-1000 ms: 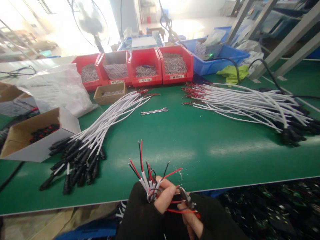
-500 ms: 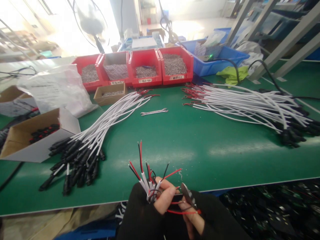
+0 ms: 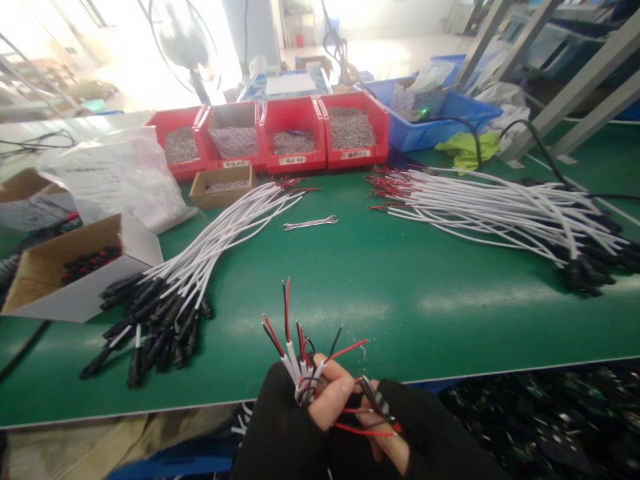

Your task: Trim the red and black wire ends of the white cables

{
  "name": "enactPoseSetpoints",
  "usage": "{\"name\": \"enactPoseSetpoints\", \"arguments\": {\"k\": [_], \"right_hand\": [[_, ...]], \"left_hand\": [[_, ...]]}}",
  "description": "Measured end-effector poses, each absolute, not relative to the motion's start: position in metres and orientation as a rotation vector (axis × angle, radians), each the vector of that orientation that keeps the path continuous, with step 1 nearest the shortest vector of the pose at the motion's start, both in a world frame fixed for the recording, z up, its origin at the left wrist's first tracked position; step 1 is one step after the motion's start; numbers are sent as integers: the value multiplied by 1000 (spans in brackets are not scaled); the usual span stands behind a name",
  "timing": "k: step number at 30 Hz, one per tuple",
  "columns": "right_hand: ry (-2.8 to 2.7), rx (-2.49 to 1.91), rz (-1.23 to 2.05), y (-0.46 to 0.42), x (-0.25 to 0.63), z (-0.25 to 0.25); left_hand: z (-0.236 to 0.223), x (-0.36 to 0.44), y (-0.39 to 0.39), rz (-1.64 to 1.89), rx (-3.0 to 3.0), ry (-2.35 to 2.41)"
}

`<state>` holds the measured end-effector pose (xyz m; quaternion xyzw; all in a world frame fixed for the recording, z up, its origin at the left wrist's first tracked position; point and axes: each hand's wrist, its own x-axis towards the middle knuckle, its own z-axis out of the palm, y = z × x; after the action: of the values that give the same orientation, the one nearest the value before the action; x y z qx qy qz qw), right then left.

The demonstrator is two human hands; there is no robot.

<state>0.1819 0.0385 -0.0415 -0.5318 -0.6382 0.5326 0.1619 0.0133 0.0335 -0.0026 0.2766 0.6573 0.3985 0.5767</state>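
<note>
By the near edge of the surface point(image 3: 430, 280), white cables point(image 3: 293, 359) are being pinched in the closed fingers of the left hand point(image 3: 331, 397); a plier-like tool point(image 3: 378, 401) is being gripped in the right hand point(image 3: 387, 440). Trimming or stripping is seemingly being done; steady alignment is probably being called for.

"What's changing at the right hand point(image 3: 386, 437)?"

"It's bringing the hand tool point(image 3: 376, 398) toward 7 o'clock; the tip, apart a moment ago, is now reaching the short red wire end point(image 3: 358, 381)."

"And the left hand point(image 3: 331, 397)?"

"Its cables point(image 3: 291, 358) are leaning slightly toward 3 o'clock, while the lower red wire point(image 3: 365, 432) is dipping toward 6."
</note>
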Motion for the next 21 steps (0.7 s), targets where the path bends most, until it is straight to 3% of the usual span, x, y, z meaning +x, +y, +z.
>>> {"name": "enactPoseSetpoints", "arguments": {"k": [10, 21], "right_hand": [[-1686, -1468, 1683, 40, 188, -57], [-1911, -1501, 1452, 45, 187, -24]], "left_hand": [[9, 13, 36, 957, 586, 1534], [9, 15, 37, 1033, 534, 1450]]}}
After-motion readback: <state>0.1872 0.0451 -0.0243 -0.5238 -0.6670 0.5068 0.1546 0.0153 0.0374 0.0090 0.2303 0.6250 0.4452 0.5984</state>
